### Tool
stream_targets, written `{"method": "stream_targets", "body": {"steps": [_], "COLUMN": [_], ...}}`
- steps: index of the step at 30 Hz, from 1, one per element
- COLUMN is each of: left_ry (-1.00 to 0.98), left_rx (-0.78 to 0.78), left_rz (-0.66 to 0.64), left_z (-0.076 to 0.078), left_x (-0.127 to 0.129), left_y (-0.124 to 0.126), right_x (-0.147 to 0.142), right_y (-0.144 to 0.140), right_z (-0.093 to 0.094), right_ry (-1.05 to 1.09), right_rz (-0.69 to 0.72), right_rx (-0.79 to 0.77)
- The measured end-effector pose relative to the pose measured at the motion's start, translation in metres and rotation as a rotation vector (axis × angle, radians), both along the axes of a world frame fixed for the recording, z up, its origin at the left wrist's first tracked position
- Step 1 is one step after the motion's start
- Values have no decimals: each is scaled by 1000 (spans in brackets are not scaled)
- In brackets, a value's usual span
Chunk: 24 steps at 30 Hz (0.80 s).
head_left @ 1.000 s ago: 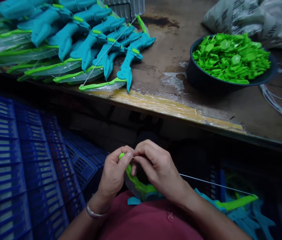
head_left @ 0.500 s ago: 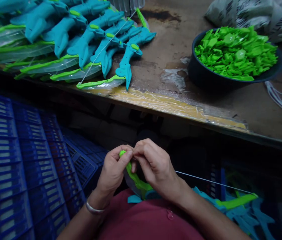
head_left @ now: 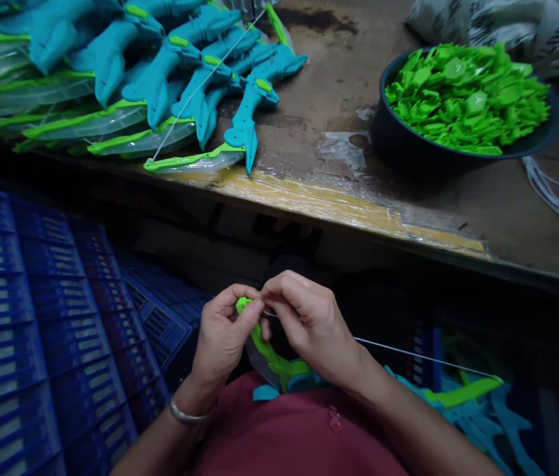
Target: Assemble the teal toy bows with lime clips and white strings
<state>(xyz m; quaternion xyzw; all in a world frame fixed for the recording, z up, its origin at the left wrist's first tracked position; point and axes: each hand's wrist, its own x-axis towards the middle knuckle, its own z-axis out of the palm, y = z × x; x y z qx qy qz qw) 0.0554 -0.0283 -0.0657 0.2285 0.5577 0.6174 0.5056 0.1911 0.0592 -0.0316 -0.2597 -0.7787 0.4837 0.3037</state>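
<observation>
Running crosswise, toy bow [head_left: 279, 363], tip [head_left: 242, 304] in left hand [head_left: 223, 330], pointing toward table [head_left: 329, 122]

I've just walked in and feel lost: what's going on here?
The person's left hand holds a bow-shaped green-and-teal plastic piece near one green end; the right hand meets it there, seemingly pinching thin white string. On the brown table, similar pieces lie piled to the left; a round dark bowl holds heaped small bright-green parts.
</observation>
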Motion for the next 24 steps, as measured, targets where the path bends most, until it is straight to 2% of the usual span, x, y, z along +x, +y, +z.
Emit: {"method": "stream_targets", "body": {"steps": [7,15,19,24], "left_ry": [116,252,145,-53], "left_rx": [34,3,-20,21], "left_rz": [-109,-112,-107,-86], "left_z": [5,9,2,-4], "left_x": [-7,-7,-5,-2], "left_y": [-3,-6,-5,-1], "right_x": [-5,-8,-7,3], "right_y": [-4,-4,-6,-11], "right_z": [4,2,-1,-7], "right_ry": [-19,63,133,115], "right_rz": [-86,-87,-116,-183], "right_rx": [-73,-68,-166,-49]}}
